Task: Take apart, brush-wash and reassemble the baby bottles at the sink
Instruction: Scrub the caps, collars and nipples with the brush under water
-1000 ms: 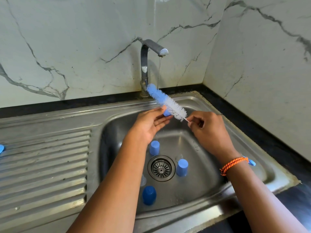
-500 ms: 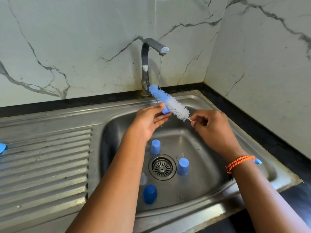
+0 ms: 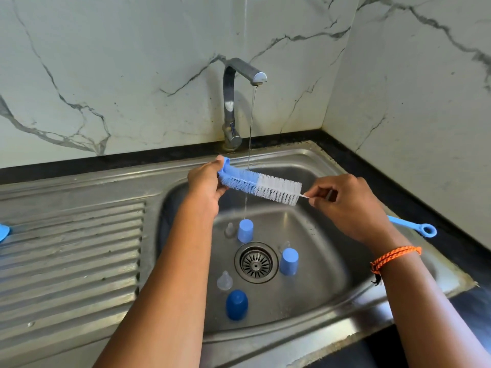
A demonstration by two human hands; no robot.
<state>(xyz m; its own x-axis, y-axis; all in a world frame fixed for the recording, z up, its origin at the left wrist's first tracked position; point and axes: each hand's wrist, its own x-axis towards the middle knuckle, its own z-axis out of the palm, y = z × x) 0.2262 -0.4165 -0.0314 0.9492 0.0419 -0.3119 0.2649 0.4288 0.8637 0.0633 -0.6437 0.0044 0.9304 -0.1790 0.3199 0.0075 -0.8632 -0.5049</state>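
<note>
I hold the bottle brush (image 3: 261, 185) level above the far half of the basin, directly under the thin stream (image 3: 250, 123) from the tap (image 3: 233, 102). The water lands on the blue bristles near their boundary with the white ones — the placement suggests a rinse of the brush itself before it goes into a bottle part.

My left hand (image 3: 206, 185) grips the blue tip end, fingers curled round the bristles. My right hand (image 3: 348, 205) pinches the thin wire stem just past the white bristles between thumb and fingertips; the other fingers are curled in. Support at both ends keeps the brush horizontal and lets me turn it in the stream. The blue loop handle (image 3: 414, 227) projects behind my right wrist, over the right rim of the sink (image 3: 332, 160).

The bottle parts are dismantled and lie on the basin floor around the drain (image 3: 256, 262): a pale blue cap (image 3: 245, 231) on its far side, a second pale blue cap (image 3: 288, 261) to its right, a darker blue cap (image 3: 236, 305) on its near side — all standing mouth down. A clear teat (image 3: 225, 281) sits beside the dark cap, another clear teat (image 3: 229, 229) left of the far cap. No bottle bodies are visible.

A blue object (image 3: 4, 232) is cut off at the left edge of the drainboard (image 3: 69, 256); I cannot identify it.
</note>
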